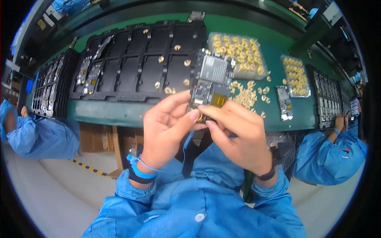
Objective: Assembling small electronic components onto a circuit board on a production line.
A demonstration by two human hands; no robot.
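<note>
Board point(210, 77): held over near bench point(107, 113) edge; left hand point(166, 127) and right hand point(244, 129) pinching near end, yellow ring point(200, 117) there, seating seemingly unfinished. Tray point(129, 75), left: few boards point(93, 78) in. Loose rings point(244, 95), right: many unused.

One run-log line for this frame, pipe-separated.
left hand: holds circuit board | right hand: at board's near end | beyond: black tray, loose pale-yellow pieces on green bench

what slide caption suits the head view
Left hand and right hand hold a circuit board by its near end, at a green bench with a black tray.
</note>
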